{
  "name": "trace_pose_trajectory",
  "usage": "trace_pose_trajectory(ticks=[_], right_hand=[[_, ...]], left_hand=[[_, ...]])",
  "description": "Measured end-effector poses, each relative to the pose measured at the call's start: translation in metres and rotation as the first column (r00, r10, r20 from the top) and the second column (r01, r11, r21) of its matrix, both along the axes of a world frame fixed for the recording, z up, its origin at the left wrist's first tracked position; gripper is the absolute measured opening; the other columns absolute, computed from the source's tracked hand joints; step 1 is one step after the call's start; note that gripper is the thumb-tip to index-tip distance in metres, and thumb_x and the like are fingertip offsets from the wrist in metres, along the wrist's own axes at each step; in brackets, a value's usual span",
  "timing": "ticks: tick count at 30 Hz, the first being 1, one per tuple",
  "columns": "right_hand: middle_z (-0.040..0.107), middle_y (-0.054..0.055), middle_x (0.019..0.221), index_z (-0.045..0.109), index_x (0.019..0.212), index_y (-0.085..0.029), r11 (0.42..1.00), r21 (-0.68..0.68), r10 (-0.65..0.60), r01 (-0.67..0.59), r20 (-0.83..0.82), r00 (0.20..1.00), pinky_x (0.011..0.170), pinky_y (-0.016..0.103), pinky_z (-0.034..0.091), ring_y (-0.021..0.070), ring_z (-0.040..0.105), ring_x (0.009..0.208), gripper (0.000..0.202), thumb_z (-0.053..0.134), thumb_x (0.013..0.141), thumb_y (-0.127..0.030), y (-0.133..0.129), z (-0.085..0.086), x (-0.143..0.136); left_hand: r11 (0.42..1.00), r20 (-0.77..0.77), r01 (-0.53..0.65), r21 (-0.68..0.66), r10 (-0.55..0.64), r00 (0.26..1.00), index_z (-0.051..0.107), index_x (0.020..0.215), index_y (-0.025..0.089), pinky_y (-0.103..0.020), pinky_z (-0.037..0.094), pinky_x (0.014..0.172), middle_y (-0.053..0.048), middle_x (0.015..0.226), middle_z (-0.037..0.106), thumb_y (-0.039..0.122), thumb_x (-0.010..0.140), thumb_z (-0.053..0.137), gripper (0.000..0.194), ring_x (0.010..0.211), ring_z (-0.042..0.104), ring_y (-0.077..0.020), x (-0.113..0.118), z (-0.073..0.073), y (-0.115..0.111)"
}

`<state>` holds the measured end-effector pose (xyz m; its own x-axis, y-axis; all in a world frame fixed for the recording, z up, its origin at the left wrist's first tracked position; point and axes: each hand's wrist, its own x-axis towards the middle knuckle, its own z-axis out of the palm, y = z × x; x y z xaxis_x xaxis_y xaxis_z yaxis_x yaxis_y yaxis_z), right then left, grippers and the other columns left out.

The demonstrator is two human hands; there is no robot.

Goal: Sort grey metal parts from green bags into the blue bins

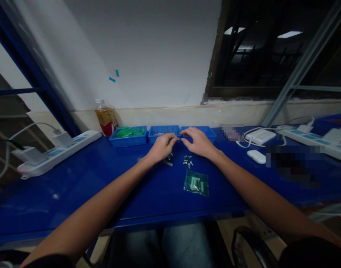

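My left hand (164,146) is closed in a pinch just in front of the middle blue bin (156,140); a tiny piece at its fingertips is too small to name. Close beside it on the right, my right hand (197,141) has thumb and fingers apart, in front of the right blue bin (211,133). Small metal parts (189,164) lie on the blue table below the hands, and longer metal pieces (168,162) lie partly under my left hand. Nearer the front edge is a clear green-tinted bag (196,183) with metal pieces inside.
The left blue bin (128,140) holds green bags, with a drink bottle (104,118) behind it. Power strips (60,152) with plugs stand at both sides. At the right lie a white case (256,156) and a white charger (259,136) with cable.
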<state>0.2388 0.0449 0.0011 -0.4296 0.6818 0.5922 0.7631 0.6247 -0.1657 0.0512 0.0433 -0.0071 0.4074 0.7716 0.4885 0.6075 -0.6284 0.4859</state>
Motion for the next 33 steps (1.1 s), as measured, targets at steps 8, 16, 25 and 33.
trace_pose_trajectory(ticks=[8, 16, 25, 33], right_hand=[[0.062, 0.006, 0.090, 0.058, 0.091, -0.019, 0.984, 0.024, 0.177, -0.177, -0.006, 0.984, 0.081, 0.032, 0.040, 0.0188, 0.054, 0.089, 0.013, 0.046, 0.089, -0.024, -0.005, 0.002, -0.006], [0.065, 0.010, 0.090, 0.063, 0.080, -0.017, 0.949, 0.006, -0.315, 0.315, -0.049, 0.948, 0.081, 0.034, 0.038, 0.0235, 0.055, 0.091, 0.022, 0.047, 0.087, -0.030, 0.017, -0.004, 0.018], [0.065, 0.009, 0.094, 0.066, 0.085, -0.019, 0.908, -0.110, -0.406, 0.403, -0.008, 0.914, 0.079, 0.033, 0.038, 0.0226, 0.055, 0.093, 0.027, 0.045, 0.089, -0.035, 0.024, -0.016, 0.019], [0.065, 0.008, 0.092, 0.067, 0.084, -0.019, 0.955, -0.063, -0.293, 0.289, -0.072, 0.953, 0.079, 0.034, 0.036, 0.0231, 0.053, 0.093, 0.025, 0.047, 0.088, -0.034, 0.015, -0.010, 0.008]], left_hand=[[0.953, 0.242, 0.111, -0.280, -0.041, 0.969, 0.057, 0.081, 0.015, -0.026, 0.047, 0.068, -0.005, 0.077, 0.062, 0.029, 0.093, 0.034, 0.030, 0.071, 0.059, -0.0142, 0.005, -0.005, 0.002], [0.967, -0.376, 0.252, 0.033, -0.222, 0.900, 0.062, 0.093, 0.017, -0.027, 0.045, 0.073, -0.005, 0.088, 0.064, 0.015, 0.085, 0.046, 0.018, 0.078, 0.060, -0.0160, 0.009, -0.006, -0.023], [0.959, -0.533, 0.279, 0.043, -0.215, 0.819, 0.062, 0.104, 0.023, -0.030, 0.046, 0.074, -0.005, 0.097, 0.065, 0.026, 0.087, 0.051, 0.020, 0.088, 0.063, -0.0199, 0.012, 0.001, -0.043], [0.980, -0.235, 0.192, -0.050, -0.198, 0.952, 0.059, 0.084, 0.017, -0.023, 0.044, 0.060, -0.001, 0.073, 0.064, 0.013, 0.078, 0.052, 0.010, 0.065, 0.060, -0.0133, 0.009, -0.003, -0.035]])
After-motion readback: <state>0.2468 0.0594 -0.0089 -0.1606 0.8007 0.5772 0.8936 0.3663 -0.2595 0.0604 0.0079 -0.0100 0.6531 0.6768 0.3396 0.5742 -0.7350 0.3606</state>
